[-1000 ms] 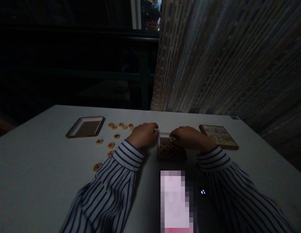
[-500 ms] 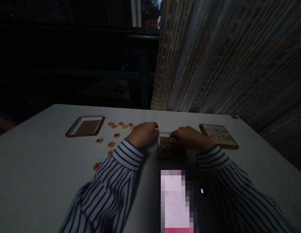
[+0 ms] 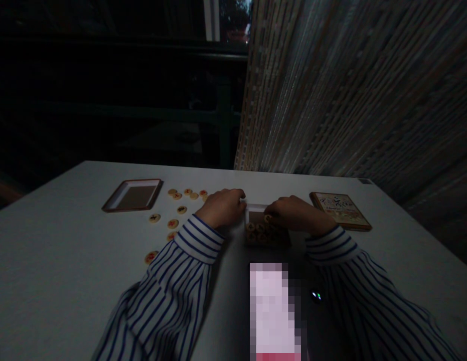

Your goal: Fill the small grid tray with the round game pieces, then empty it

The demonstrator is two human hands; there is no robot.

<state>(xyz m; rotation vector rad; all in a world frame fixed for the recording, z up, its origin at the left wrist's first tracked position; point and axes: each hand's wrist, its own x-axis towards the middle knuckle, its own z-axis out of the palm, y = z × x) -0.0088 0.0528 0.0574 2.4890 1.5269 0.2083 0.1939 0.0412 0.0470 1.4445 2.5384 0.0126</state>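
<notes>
A small open box [image 3: 256, 206] with a pale inner wall stands in front of me. Rows of round Chinese chess pieces [image 3: 260, 227] lie in its near part, and its far part shows a bare brown bottom. Over the box's right side, my right hand [image 3: 293, 214] pinches one Chinese chess piece [image 3: 267, 218] at its fingertips. My left hand [image 3: 222, 206] is beside the box's left edge, fingers curled and closed; whatever they hold, if anything, is hidden. More chess pieces [image 3: 173, 223] with red or dark characters are scattered left of this hand, some partly covered by it and the sleeve.
A shallow tray-like lid [image 3: 160, 186] lies open side up at the table's far left. To the right lies a flat box or lid [image 3: 340, 208] with a printed picture. The white table [image 3: 67, 240] meets a string curtain [image 3: 312, 100] behind. The light is dim.
The piece in my right fingers has shifted very slightly within the box. Both hands otherwise stay in nearly the same place, and the view has moved a touch.
</notes>
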